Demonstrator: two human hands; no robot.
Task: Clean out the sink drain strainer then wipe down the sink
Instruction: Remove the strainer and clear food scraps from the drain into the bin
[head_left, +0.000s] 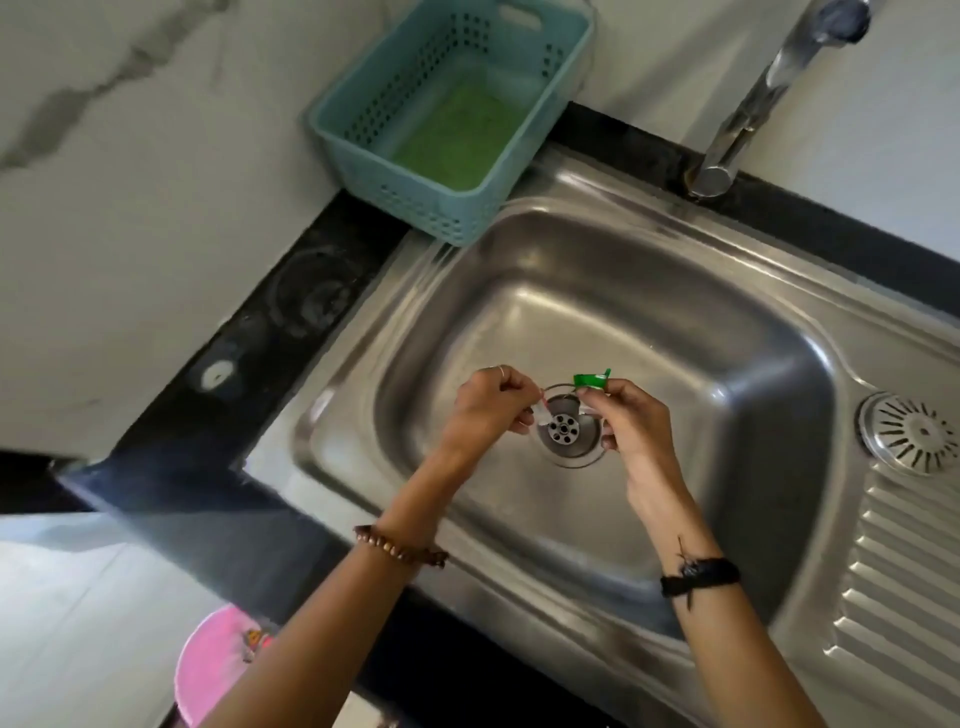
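- Hands over the basin: left hand (485, 410) pinches a small pale scrap (540, 413); right hand (631, 423) grips a green plastic cap (592, 381).
- Drain strainer (563, 428) sits seated in the sink (701, 332) floor, between both hands.
- Judged light, rigid, probably wet and slippery; the centre hub looks the surest hold.
- Green scouring pad (457, 137) lies in the teal basket (363, 135).
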